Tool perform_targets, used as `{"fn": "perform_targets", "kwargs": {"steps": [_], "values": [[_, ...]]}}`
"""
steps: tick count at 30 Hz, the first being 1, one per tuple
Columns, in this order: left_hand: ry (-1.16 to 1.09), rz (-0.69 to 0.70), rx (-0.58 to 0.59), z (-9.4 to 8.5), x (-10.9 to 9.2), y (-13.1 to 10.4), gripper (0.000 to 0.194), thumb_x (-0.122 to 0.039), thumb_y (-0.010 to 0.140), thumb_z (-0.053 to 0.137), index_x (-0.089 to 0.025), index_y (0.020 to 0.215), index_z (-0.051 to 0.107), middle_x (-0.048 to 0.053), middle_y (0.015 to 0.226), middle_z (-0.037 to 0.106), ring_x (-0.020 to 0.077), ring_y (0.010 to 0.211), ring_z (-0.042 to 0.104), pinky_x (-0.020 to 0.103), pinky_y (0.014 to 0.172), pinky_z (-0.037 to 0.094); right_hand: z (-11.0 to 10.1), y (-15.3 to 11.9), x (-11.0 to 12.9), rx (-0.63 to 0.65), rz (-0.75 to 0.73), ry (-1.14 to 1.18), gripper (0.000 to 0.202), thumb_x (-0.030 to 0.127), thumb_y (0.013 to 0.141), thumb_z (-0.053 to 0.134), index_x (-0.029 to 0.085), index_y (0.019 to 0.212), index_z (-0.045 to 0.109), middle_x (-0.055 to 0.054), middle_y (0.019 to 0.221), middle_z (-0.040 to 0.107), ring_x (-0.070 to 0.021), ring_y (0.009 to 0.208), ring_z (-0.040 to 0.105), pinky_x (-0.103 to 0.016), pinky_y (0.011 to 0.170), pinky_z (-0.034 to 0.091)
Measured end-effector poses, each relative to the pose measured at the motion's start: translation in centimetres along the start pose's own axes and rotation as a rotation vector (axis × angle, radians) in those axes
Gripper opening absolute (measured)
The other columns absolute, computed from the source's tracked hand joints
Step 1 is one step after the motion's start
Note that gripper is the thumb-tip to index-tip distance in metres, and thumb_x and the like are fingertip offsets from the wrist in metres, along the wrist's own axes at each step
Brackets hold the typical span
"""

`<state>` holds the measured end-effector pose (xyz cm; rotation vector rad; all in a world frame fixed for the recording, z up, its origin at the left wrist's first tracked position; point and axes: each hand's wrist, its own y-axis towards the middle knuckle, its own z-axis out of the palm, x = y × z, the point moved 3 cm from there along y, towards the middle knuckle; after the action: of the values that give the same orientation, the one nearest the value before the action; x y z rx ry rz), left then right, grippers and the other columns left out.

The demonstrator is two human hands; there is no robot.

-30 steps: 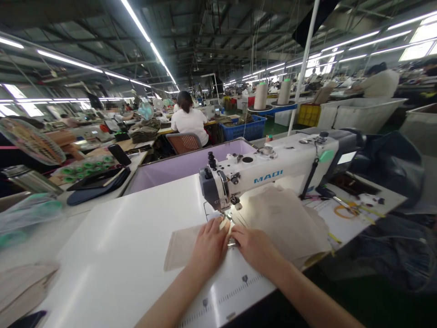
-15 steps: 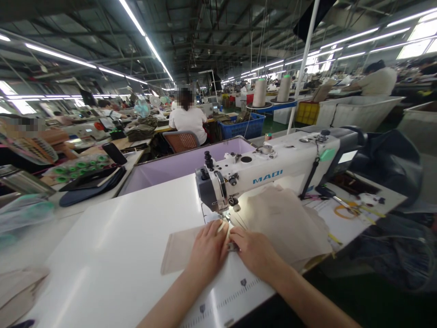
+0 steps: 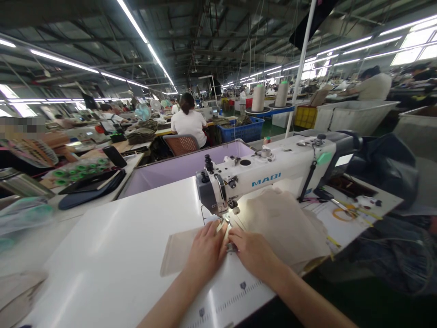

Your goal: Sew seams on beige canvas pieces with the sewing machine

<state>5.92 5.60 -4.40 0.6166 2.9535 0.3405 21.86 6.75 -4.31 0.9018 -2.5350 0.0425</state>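
A white sewing machine stands over the white table, its lamp lighting the needle and presser foot. Beige fabric spreads under the machine arm, and a flat beige piece sticks out to the left. My left hand presses on the cloth just in front of the foot, fingers close together and curled on its edge. Close beside it, my right hand pinches the cloth between thumb and fingers. The hands cover most of the fabric edge between them.
Scissors with orange handles and a yellow tape lie right of the machine. Behind the table is a lilac-lined bin. Thread cones stand on a rack. A person in a white top sits ahead. More beige cloth lies at left.
The view has shifted slightly. Both hands stay at the presser foot with almost no visible movement, and the fabric lies nearly as before.
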Motion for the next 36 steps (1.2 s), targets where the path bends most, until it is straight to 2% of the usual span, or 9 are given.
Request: {"fn": "perform_targets", "kwargs": {"steps": [6, 12, 20, 28, 33, 36], "values": [[0.023, 0.043, -0.058, 0.1, 0.1, -0.1, 0.039, -0.033, 0.102, 0.045, -0.02, 0.135, 0.059, 0.013, 0.135, 0.063, 0.0288, 0.126, 0.056, 0.046, 0.103, 0.051, 0.1, -0.1, 0.0, 0.005, -0.001, -0.029, 0.027, 0.013, 0.1, 0.043, 0.018, 0.116, 0.064, -0.007, 0.115, 0.07, -0.0207, 0.096, 0.069, -0.027, 0.08, 0.048], [0.027, 0.037, -0.046, 0.3, 0.3, -0.2, 0.039, -0.034, 0.102, 0.044, -0.019, 0.136, 0.059, 0.013, 0.137, 0.062, 0.0292, 0.128, 0.055, 0.047, 0.103, 0.051, -0.5, 0.0, 0.5, 0.033, 0.012, -0.053, 0.024, 0.012, 0.1, 0.042, 0.018, 0.108, 0.063, -0.006, 0.11, 0.071, -0.0203, 0.092, 0.07, -0.027, 0.075, 0.048], [0.045, 0.055, -0.059, 0.0, 0.2, -0.4, 0.038, -0.033, 0.102, 0.045, -0.02, 0.134, 0.06, 0.012, 0.137, 0.063, 0.0299, 0.128, 0.056, 0.047, 0.104, 0.052, -0.5, -0.2, 0.3, 0.048, -0.014, -0.06, 0.024, 0.013, 0.101, 0.041, 0.018, 0.11, 0.063, -0.006, 0.112, 0.07, -0.0206, 0.092, 0.069, -0.027, 0.076, 0.048], [-0.008, 0.208, -0.009, -1.2, -1.6, -3.3, 0.039, -0.026, 0.102, 0.045, -0.019, 0.138, 0.057, 0.01, 0.136, 0.065, 0.0277, 0.124, 0.061, 0.044, 0.102, 0.056, -0.4, -1.9, 0.3, 0.048, -0.071, -0.091, 0.025, 0.008, 0.099, 0.043, 0.017, 0.113, 0.061, -0.007, 0.11, 0.069, -0.0189, 0.088, 0.069, -0.028, 0.073, 0.049], [-0.02, 0.231, -0.012, -2.1, -1.3, -2.9, 0.037, -0.027, 0.102, 0.044, -0.02, 0.134, 0.061, 0.01, 0.133, 0.067, 0.0275, 0.122, 0.063, 0.044, 0.1, 0.057, -0.4, -1.4, 0.2, 0.039, -0.067, -0.139, 0.021, 0.01, 0.099, 0.044, 0.018, 0.106, 0.062, -0.005, 0.105, 0.069, -0.0182, 0.08, 0.068, -0.027, 0.066, 0.048], [-0.05, 0.237, -0.009, -2.3, -0.9, -2.3, 0.036, -0.027, 0.102, 0.044, -0.022, 0.133, 0.062, 0.009, 0.131, 0.068, 0.0267, 0.12, 0.064, 0.044, 0.1, 0.058, -0.8, -0.9, 0.3, 0.055, -0.073, -0.154, 0.021, 0.011, 0.1, 0.044, 0.018, 0.105, 0.062, -0.004, 0.105, 0.07, -0.0185, 0.082, 0.069, -0.027, 0.066, 0.048]]}}
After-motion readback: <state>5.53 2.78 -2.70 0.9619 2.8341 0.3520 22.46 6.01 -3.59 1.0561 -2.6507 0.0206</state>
